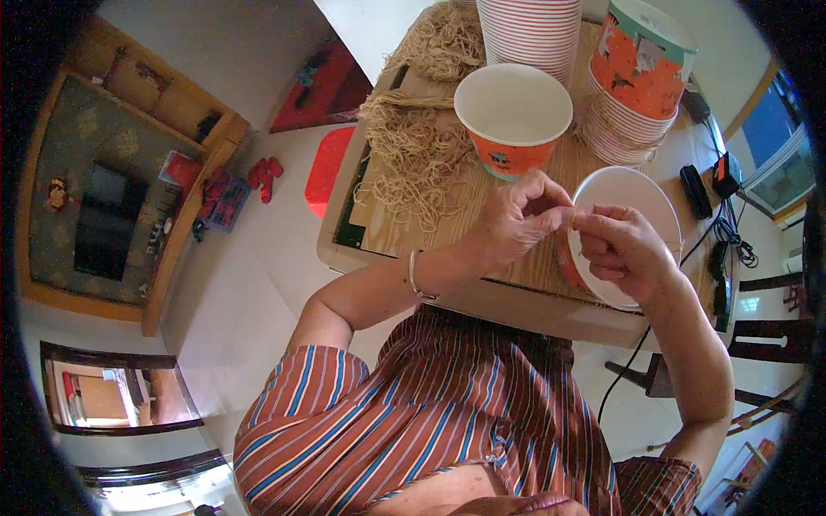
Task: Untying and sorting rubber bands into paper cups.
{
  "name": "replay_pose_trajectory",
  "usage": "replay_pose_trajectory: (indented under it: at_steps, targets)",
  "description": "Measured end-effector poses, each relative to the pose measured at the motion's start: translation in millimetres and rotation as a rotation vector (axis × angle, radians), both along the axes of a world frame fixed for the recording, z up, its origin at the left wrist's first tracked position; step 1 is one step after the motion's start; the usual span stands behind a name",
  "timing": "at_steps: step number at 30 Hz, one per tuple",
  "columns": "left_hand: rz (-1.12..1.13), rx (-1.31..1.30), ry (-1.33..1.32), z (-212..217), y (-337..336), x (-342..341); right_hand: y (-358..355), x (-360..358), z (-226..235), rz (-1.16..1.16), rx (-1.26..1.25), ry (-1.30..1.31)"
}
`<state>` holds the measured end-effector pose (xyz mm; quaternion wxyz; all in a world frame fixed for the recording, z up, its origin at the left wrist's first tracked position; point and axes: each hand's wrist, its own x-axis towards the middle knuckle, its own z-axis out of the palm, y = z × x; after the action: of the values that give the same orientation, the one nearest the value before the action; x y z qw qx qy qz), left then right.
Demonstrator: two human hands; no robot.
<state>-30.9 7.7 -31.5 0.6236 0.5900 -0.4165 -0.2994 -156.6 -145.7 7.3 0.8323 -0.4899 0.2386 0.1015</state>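
Note:
My left hand [520, 219] and my right hand [624, 245] meet fingertip to fingertip over the near edge of the table. Both are closed in a pinch, and whatever lies between the fingertips is too small to make out. Right beneath them a paper tub [632, 191] lies tilted, its white inside showing, with a thin strand by its right rim. Just beyond my left hand stands an orange paper tub [513, 156], upright with its mouth up. Loose beige twine [422, 168] spreads in a tangle to the left of that tub.
Farther back rise a tall stack of paper tubs [529, 34] and an upside-down orange stack [638, 77]. More twine [440, 45] is heaped at the far left. Black cables [730, 228] and a charger [727, 175] sit at the right edge. A red stool [329, 170] stands left of the table [551, 318].

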Motion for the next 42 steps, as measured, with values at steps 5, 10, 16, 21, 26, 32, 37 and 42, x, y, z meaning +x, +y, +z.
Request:
replay_pose_trajectory:
  at_steps: [5, 10, 16, 21, 26, 32, 37, 42]
  targets:
    - [0.016, -0.035, 0.013, -6, 8, -8, 5, 1, 6, -0.023, -0.003, 0.011]
    - [0.103, -0.051, -0.036, -7, 9, -15, 6, 3, 5, -0.065, 0.018, 0.019]
    - [0.152, -0.241, -0.252, -13, 8, -20, 5, 4, 2, -0.066, 0.02, -0.005]
    - [0.179, -0.239, -0.266, -16, 5, -18, 6, 1, 0, -0.058, 0.051, -0.014]
    - [0.155, -0.243, -0.075, -20, 4, -17, 8, 0, 2, -0.05, -0.012, -0.011]
    - [0.2, -0.196, -0.169, -8, 7, -13, 10, -3, 3, -0.059, -0.159, -0.03]
    - [0.201, -0.063, -0.216, -7, 11, -12, 11, -4, 3, -0.081, -0.235, -0.036]
    - [0.181, -0.062, -0.183, -5, 14, -16, 11, -8, 2, -0.094, -0.136, -0.03]
